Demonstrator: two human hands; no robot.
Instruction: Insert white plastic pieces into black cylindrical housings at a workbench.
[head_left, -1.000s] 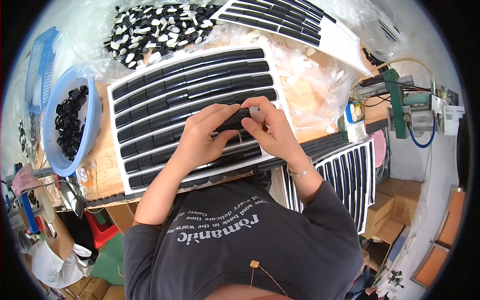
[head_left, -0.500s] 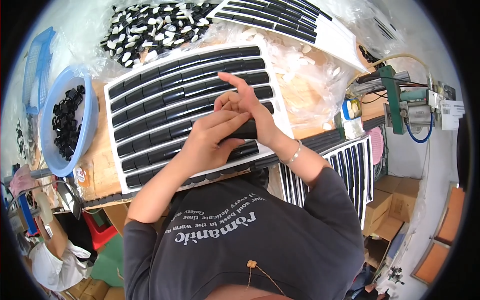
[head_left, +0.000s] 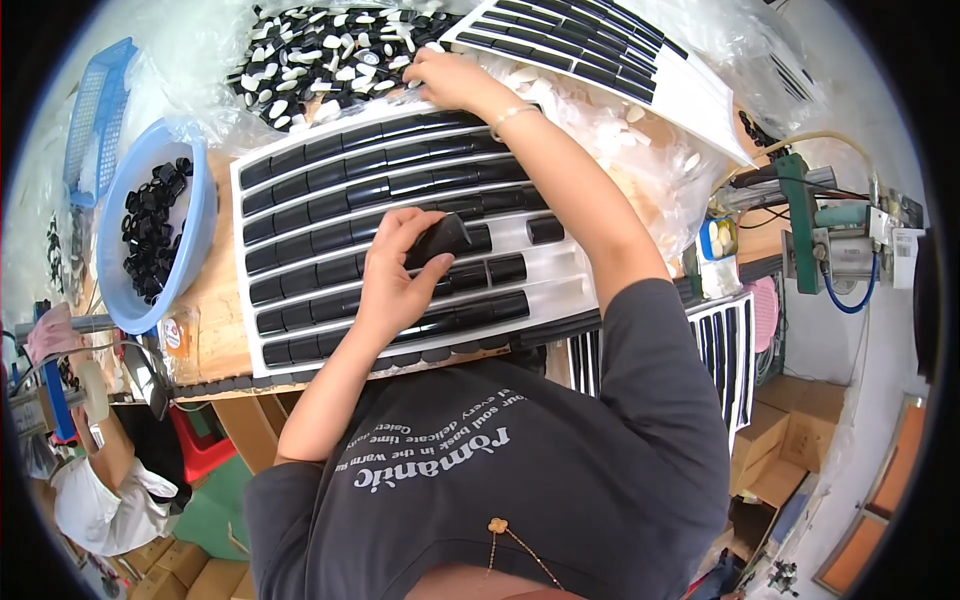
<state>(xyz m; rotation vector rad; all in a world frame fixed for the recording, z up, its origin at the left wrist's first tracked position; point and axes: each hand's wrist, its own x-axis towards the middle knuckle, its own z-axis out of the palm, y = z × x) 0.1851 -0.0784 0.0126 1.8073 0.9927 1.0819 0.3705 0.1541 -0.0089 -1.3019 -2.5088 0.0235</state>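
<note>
My left hand (head_left: pixel 398 275) holds a dark, smooth, curved black piece (head_left: pixel 440 238) between thumb and fingers, above a white sheet (head_left: pixel 560 285). Rows of glossy black rectangular pieces (head_left: pixel 330 205) line this sheet, with white gaps at its right side. One single black piece (head_left: pixel 546 230) lies in such a gap, near my right forearm. My right hand (head_left: pixel 450 80) is stretched past the sheet's far edge to the near right side of a pile of small black and white parts (head_left: pixel 345 55). Its fingers are bent together at the pile; what they pinch, if anything, is hidden.
A blue basin (head_left: pixel 205 225) with small black parts stands at the left, beside a blue mesh basket (head_left: pixel 98 120). Another sheet of black pieces (head_left: pixel 600 50) lies at the back right. A green and metal bench device (head_left: pixel 800 220) stands at the right. Clear plastic film covers the back.
My right hand has left my left hand and moved far forward to the parts pile. The left hand keeps the black piece. The whole view has shifted slightly.
</note>
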